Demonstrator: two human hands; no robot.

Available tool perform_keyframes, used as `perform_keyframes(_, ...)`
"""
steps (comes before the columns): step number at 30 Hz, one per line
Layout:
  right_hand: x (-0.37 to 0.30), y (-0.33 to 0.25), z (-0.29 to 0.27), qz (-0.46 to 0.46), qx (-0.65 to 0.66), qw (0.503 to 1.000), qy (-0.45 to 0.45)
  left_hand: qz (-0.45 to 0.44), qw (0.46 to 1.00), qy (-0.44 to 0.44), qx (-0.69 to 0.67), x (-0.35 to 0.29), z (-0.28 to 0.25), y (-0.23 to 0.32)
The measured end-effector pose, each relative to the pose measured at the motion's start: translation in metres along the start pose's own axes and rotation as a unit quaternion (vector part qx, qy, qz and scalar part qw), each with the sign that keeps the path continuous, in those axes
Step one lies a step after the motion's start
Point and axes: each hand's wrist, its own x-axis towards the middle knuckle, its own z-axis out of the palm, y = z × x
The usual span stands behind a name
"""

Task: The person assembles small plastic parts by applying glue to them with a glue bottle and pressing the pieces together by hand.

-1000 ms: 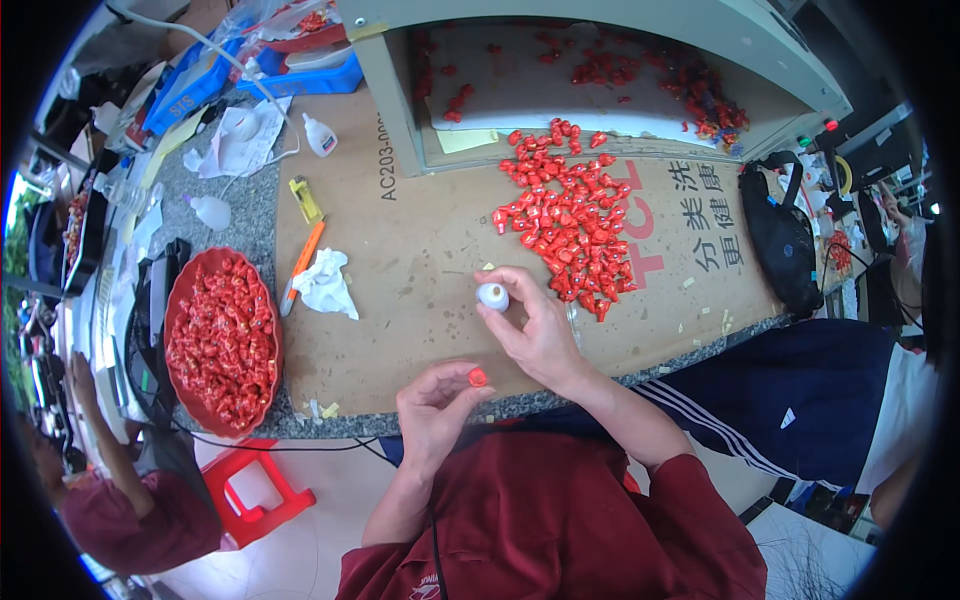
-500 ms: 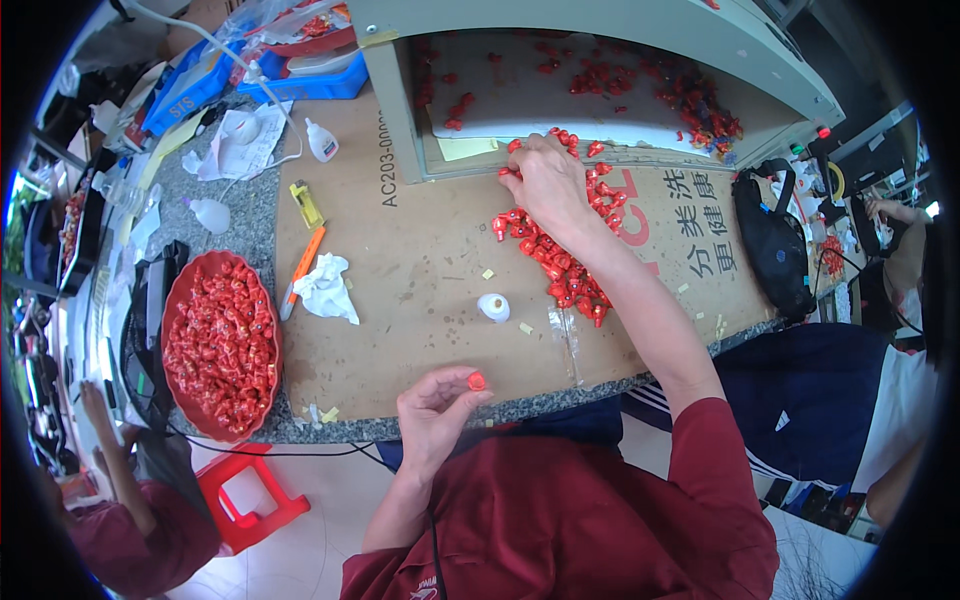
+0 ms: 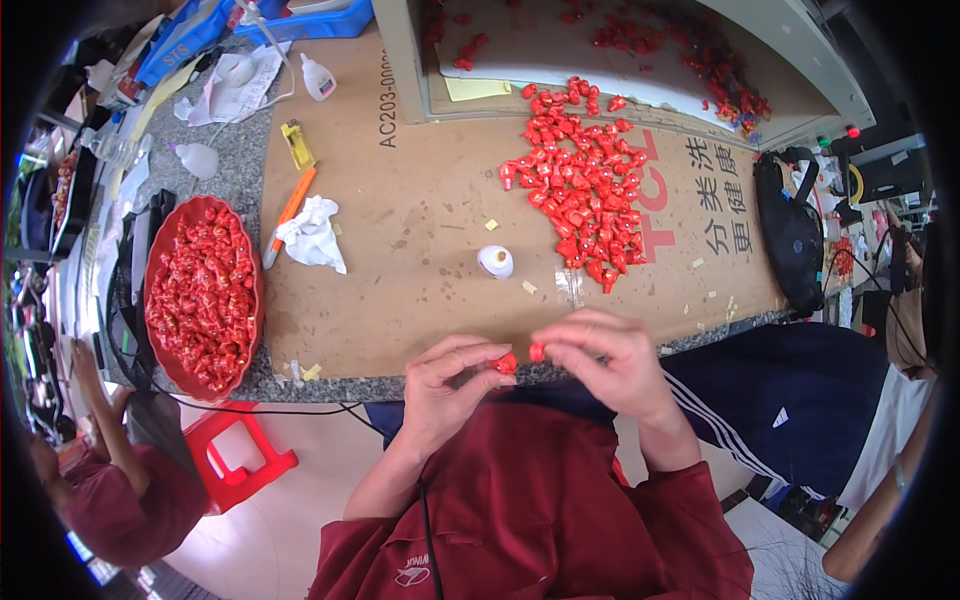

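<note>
- Left hand [image 3: 440, 388]: grip pinching a small red piece [image 3: 507, 364] between thumb and fingers, at the near edge of the table [image 3: 240, 170].
- Right hand [image 3: 612, 362]: grip pinching a second red piece [image 3: 537, 351], just beside the first, apart from it.
- Handling, to my eye: light, fairly stiff, probably slick; best held by its sides.
- Far right of the hands' gap: loose red pieces [image 3: 578, 205], heaped.

One head-worn fisheye looks down from near, spanning the bench [image 3: 248, 165].

Small red pieces [image 3: 507, 364] in both hands [image 3: 437, 388] [image 3: 622, 366], a white bottle [image 3: 495, 262] beyond on brown cardboard [image 3: 400, 230]
</note>
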Motion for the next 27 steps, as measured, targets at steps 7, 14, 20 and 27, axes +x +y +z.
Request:
perform_keyframes(7,-0.015,0.010,0.006,-0.022,-0.014,0.999,-0.035,0.062,0.987,-0.025,0.143,-0.002,0.009,-0.002)
perform_keyframes(14,-0.024,0.013,0.016,0.098,0.124,0.987,0.016,0.038,0.996,0.017,0.080,-0.005,0.013,-0.006)
perform_keyframes(20,-0.030,0.027,0.025,0.022,0.092,0.994,0.048,0.147,0.975,-0.007,0.167,-0.002,0.009,0.000)
perform_keyframes(27,-0.032,0.026,0.034,0.024,0.081,0.993,0.077,0.171,0.963,-0.006,0.208,-0.002,0.007,-0.001)
